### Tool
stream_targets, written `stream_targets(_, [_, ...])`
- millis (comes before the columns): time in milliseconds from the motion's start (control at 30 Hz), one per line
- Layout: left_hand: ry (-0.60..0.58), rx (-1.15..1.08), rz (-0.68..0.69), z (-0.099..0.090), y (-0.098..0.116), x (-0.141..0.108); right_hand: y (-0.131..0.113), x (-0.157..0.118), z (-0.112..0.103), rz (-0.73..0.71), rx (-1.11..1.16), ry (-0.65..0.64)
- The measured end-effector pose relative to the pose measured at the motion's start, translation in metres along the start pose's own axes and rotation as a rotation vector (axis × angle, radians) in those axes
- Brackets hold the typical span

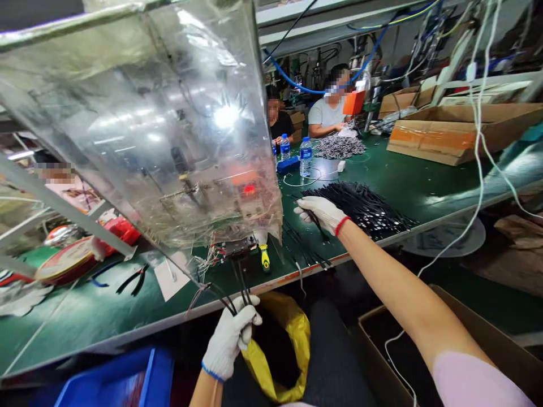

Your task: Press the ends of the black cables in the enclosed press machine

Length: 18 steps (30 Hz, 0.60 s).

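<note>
My left hand (229, 336), in a white knit glove with a blue cuff, is closed around a few thin black cables (245, 289) at the table's front edge. Their far ends reach up toward a small machine head (237, 247) under a clear plastic cover (169, 113). Farther right, my right hand (323, 213), gloved in white with a red cuff, has its fingers closed on a black cable (314, 219). It is at the left end of a large pile of black cables (369, 209). Several loose cables (299, 243) lie between the hands.
A yellow-lined bin (302, 333) stands below the edge, with a blue crate (159, 376) to its left. Pliers (132, 281) and a yellow-green screwdriver (264, 259) lie on the green table (424, 186). Water bottles (305, 157), a cardboard box (458, 133) and two co-workers are beyond.
</note>
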State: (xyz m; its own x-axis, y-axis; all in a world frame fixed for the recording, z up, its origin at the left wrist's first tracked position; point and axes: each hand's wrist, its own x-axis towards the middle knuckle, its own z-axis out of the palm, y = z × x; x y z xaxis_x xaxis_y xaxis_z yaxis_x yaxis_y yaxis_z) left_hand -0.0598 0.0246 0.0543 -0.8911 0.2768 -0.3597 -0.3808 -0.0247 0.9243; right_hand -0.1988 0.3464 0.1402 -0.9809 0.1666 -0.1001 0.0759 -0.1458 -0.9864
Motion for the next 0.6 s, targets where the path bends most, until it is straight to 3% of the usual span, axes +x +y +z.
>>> stream_targets(167, [-0.013,-0.220,0.018,0.003,-0.014,0.000,0.004,-0.083,0.016,-0.167,0.270,0.051])
stream_targets(333, [0.069,-0.206,0.013,0.013,-0.001,-0.015,0.041,-0.159,0.066,-0.118,0.334,0.122])
stream_targets(467, [0.150,-0.067,-0.015,0.014,-0.007,-0.046,0.077,-0.181,0.115,-0.028,0.318,0.020])
stream_targets(600, [0.194,-0.031,-0.194,0.001,-0.059,-0.085,0.119,-0.186,0.152,0.188,0.342,-0.174])
